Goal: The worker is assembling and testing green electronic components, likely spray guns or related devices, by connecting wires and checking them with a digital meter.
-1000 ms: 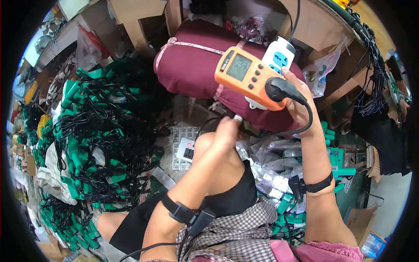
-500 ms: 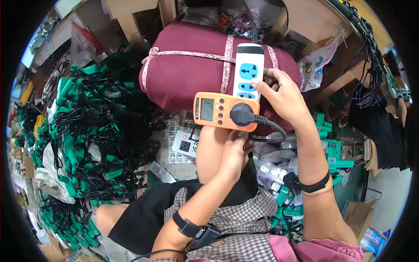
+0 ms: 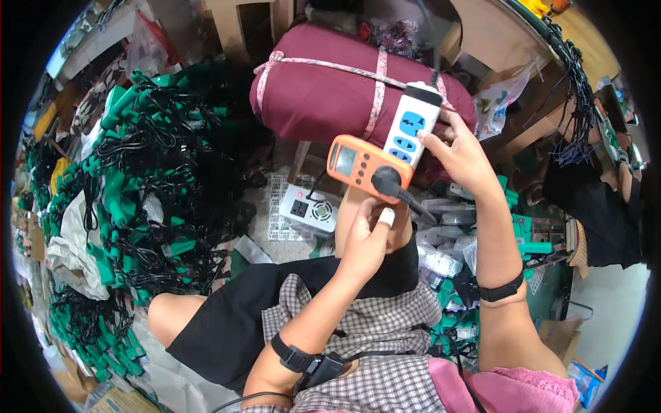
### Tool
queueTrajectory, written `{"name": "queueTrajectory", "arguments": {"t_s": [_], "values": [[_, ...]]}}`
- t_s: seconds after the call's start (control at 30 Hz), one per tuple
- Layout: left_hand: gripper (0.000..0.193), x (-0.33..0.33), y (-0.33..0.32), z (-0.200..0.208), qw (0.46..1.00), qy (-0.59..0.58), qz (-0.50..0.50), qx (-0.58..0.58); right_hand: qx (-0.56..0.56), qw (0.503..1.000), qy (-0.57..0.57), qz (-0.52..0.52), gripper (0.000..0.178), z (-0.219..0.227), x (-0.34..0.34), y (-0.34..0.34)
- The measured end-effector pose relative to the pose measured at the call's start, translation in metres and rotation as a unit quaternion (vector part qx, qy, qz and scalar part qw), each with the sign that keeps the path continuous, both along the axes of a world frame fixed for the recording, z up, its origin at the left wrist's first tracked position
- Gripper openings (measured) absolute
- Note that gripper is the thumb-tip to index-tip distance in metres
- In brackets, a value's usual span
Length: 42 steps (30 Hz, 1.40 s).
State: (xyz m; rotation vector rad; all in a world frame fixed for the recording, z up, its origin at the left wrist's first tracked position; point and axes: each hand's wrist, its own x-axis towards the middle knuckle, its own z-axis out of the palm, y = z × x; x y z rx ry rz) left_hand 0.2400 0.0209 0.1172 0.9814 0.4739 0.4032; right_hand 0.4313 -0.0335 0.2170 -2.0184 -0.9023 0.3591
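My right hand (image 3: 463,153) grips a white power strip (image 3: 422,109) with blue socket faces, its thumb on the front. An orange plug-in power meter (image 3: 358,162) with a small grey screen is at the strip's near end, and a black plug (image 3: 387,180) with a thick cord sits in the meter's socket. Just under the meter's near edge is my left hand (image 3: 368,237), its fingers curled and partly hidden, a white wrap on the thumb tip. Whether it holds anything cannot be made out. Beyond the strip lies a maroon bundle (image 3: 323,86) tied with flowered cloth strips.
At left is a large heap of green tools (image 3: 120,196) with black cords. A white box with a socket and fan grille (image 3: 292,206) stands beside my knee. Plastic-wrapped packets (image 3: 441,258) and more green tools lie at right. Black cables (image 3: 575,89) hang at the far right.
The strip and meter have tilted and shifted to the right, and the strip's far end is lower in view. My left thumb now shows. More of the white box is visible.
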Motion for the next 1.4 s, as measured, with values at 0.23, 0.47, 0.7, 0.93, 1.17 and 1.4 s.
{"name": "queueTrajectory", "arguments": {"t_s": [0.23,0.47,0.7,0.93,1.17,1.4], "values": [[0.033,-0.011,-0.011,0.007,0.949,-0.112,0.015,0.293,-0.032,0.999,-0.037,0.005,0.055,0.014,-0.009,-0.003],[0.040,-0.020,-0.030,0.026,0.902,-0.097,0.029,0.419,-0.109,0.993,-0.033,0.009,0.058,0.014,-0.004,-0.007],[0.034,-0.041,-0.020,-0.005,0.952,-0.013,-0.049,0.300,-0.221,0.949,-0.216,-0.067,0.073,0.018,-0.039,-0.006],[0.030,-0.099,0.000,-0.042,0.984,0.072,-0.011,0.165,-0.129,0.979,-0.148,-0.061,0.070,0.023,-0.054,-0.011],[0.028,-0.187,0.061,-0.047,0.963,0.191,0.057,0.182,0.225,0.956,-0.181,0.048,0.017,0.006,-0.135,-0.024],[0.028,-0.305,0.197,-0.002,0.889,0.349,0.161,0.250,0.041,0.928,0.030,0.369,0.016,-0.046,-0.243,0.030]]}}
